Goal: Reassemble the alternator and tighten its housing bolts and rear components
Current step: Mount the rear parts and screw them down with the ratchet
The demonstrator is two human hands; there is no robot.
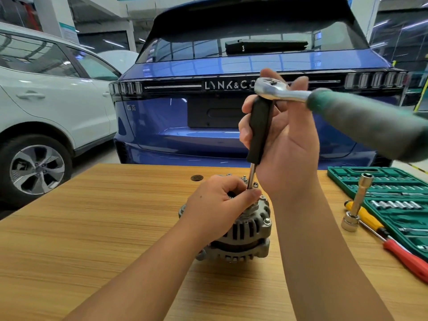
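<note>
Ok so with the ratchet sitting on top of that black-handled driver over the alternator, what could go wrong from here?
1. The ratchet tops a tall black-handled driver gripped by the right hand; side force could tip the shaft off the fastener.
2. The left hand pinches right at the shaft's tip, so a slip may hurt its fingers.
3. The alternator stands unclamped on the table and might twist.

Your left hand (220,205) is curling its fingers low at frame center; your right hand (280,135) is gripping upright above it.

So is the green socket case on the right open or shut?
Open: the green socket case lies flat on the table with its rows of sockets exposed. No lid shows in view.
</note>
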